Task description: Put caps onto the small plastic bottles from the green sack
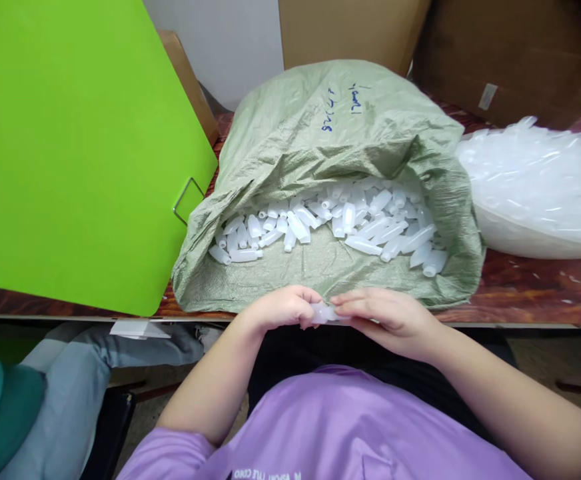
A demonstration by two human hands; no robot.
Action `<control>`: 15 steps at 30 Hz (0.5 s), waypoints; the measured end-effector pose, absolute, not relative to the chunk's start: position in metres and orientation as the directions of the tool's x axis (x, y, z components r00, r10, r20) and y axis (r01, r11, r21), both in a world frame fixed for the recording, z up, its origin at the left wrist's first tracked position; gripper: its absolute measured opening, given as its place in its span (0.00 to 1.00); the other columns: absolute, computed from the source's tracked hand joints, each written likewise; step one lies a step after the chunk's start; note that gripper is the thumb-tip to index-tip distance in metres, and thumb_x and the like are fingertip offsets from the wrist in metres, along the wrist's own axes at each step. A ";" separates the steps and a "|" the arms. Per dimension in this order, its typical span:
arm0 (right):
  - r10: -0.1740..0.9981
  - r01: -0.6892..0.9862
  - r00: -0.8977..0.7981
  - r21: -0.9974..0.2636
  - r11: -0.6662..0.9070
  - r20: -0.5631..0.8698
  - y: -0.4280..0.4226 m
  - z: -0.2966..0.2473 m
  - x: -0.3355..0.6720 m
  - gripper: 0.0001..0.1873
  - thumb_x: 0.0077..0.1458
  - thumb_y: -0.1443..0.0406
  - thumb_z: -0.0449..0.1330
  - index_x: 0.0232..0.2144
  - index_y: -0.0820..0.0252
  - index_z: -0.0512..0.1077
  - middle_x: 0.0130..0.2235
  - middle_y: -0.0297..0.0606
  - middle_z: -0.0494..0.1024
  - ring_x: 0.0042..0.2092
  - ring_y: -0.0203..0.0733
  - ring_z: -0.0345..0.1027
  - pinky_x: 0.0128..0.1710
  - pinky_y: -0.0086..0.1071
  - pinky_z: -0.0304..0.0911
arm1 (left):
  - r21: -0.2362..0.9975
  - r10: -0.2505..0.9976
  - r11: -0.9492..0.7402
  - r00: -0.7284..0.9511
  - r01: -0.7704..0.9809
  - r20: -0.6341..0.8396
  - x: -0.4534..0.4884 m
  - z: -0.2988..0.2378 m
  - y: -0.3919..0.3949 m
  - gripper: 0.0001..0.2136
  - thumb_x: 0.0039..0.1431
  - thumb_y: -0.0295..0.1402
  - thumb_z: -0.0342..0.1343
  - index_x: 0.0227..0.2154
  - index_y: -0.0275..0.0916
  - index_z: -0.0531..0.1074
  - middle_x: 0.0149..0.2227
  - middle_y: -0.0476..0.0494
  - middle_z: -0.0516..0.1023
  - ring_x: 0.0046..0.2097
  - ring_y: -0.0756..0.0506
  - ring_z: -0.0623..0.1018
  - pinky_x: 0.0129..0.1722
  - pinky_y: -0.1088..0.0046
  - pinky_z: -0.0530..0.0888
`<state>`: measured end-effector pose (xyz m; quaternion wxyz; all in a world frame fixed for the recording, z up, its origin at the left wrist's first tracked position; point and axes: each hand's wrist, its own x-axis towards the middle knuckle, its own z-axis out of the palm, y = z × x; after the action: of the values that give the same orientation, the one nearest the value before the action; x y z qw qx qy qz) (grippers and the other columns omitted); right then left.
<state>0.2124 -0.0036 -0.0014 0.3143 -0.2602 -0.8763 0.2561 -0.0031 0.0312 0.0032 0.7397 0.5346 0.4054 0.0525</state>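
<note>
My left hand (283,308) and my right hand (383,315) meet at the table's near edge, fingers pinched together on one small translucent plastic bottle (324,312) held between them. Right behind my hands lies a green woven sack (320,127), its mouth open toward me. Inside it lie several small white plastic bottles (330,223) in a loose pile. My purple shirt fills the bottom of the view.
A bright green board (70,147) with a wire clip leans on the left. A clear plastic bag (540,187) of more plastic parts lies at the right on the brown table (530,293). Cardboard boxes (510,53) stand behind. Grey cloth and a teal object sit below left.
</note>
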 end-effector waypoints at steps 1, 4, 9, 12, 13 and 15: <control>0.585 0.287 -0.693 -0.584 0.760 0.421 -0.006 0.000 0.213 0.14 0.58 0.70 0.51 0.44 0.54 0.69 0.45 0.39 0.76 0.45 0.35 0.70 0.43 0.29 0.67 | 0.821 0.469 0.435 0.685 0.370 -0.557 -0.003 0.004 0.031 0.06 0.28 0.25 0.48 0.16 0.36 0.67 0.17 0.53 0.65 0.21 0.53 0.62 0.20 0.77 0.55; 0.516 0.254 -0.739 -0.530 0.809 0.434 -0.011 0.005 0.213 0.14 0.57 0.72 0.52 0.45 0.56 0.68 0.46 0.39 0.75 0.46 0.33 0.69 0.44 0.27 0.67 | 0.792 0.369 0.447 0.720 0.417 -0.588 -0.001 0.004 0.032 0.07 0.27 0.24 0.48 0.15 0.36 0.68 0.17 0.53 0.66 0.20 0.54 0.60 0.18 0.77 0.52; 0.525 0.316 -0.744 -0.475 0.821 0.413 -0.012 0.005 0.210 0.14 0.59 0.70 0.49 0.46 0.56 0.68 0.46 0.39 0.76 0.46 0.33 0.70 0.42 0.27 0.68 | 0.785 0.393 0.469 0.700 0.405 -0.596 0.002 0.002 0.033 0.08 0.26 0.24 0.48 0.16 0.36 0.69 0.16 0.52 0.66 0.19 0.54 0.60 0.16 0.77 0.50; 0.506 0.388 -0.775 -0.348 0.854 0.377 -0.014 0.003 0.211 0.17 0.60 0.69 0.47 0.50 0.55 0.66 0.49 0.40 0.74 0.48 0.37 0.69 0.43 0.31 0.69 | 0.782 0.422 0.476 0.676 0.402 -0.604 0.002 0.001 0.032 0.07 0.26 0.24 0.48 0.15 0.36 0.68 0.16 0.52 0.67 0.19 0.53 0.61 0.16 0.78 0.52; 0.468 0.369 -0.793 -0.305 0.878 0.390 -0.015 0.003 0.212 0.18 0.60 0.69 0.47 0.50 0.55 0.66 0.49 0.40 0.74 0.49 0.39 0.68 0.44 0.32 0.69 | 0.777 0.411 0.479 0.678 0.408 -0.609 0.003 0.000 0.032 0.07 0.26 0.25 0.48 0.14 0.36 0.68 0.16 0.52 0.66 0.19 0.54 0.61 0.16 0.78 0.52; 0.346 0.271 -0.829 -0.226 0.936 0.439 -0.018 0.004 0.214 0.17 0.59 0.70 0.48 0.49 0.55 0.68 0.49 0.39 0.74 0.51 0.40 0.67 0.46 0.33 0.68 | 0.759 0.341 0.483 0.704 0.437 -0.623 0.003 -0.002 0.031 0.06 0.26 0.25 0.48 0.14 0.36 0.68 0.15 0.53 0.65 0.18 0.54 0.59 0.15 0.78 0.50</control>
<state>0.2137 -0.0176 0.0036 0.2433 -0.1619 -0.9532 0.0773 0.0030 0.0313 -0.0021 0.7713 0.5072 0.3831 -0.0312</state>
